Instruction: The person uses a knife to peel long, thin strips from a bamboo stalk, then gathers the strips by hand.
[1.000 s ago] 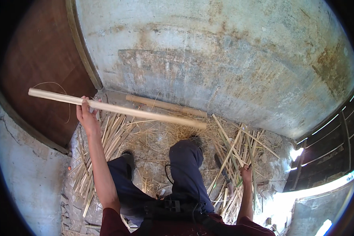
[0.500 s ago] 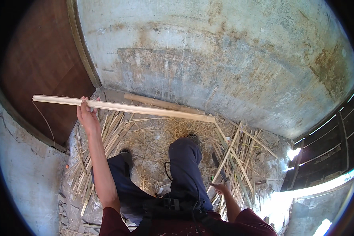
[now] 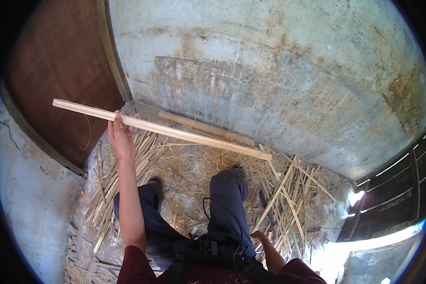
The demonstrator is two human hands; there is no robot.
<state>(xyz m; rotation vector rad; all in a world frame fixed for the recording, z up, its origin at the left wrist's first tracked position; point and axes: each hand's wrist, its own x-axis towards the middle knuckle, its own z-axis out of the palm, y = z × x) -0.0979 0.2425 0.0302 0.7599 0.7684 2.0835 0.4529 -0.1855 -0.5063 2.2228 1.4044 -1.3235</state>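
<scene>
Work seems partway: left strips (image 3: 110,194) and right strips (image 3: 291,203), thin, lie heaped on floor (image 3: 187,201); stick (image 3: 173,131) is wider than those, and pole (image 3: 203,127) by far wall (image 3: 279,71) looks uncut. Stick: long, straight, pale, grooved lengthwise; held above floor, slanting from far left towards right, loose thin fibre (image 3: 88,130) below its left part. Left hand (image 3: 121,135) grips stick left of middle, fingers closed round it. Right hand (image 3: 259,237) beside right thigh (image 3: 227,203); cannot tell whether its fingers are closed.

The long strip (image 3: 189,136) is matt, seemingly smooth wood.
</scene>
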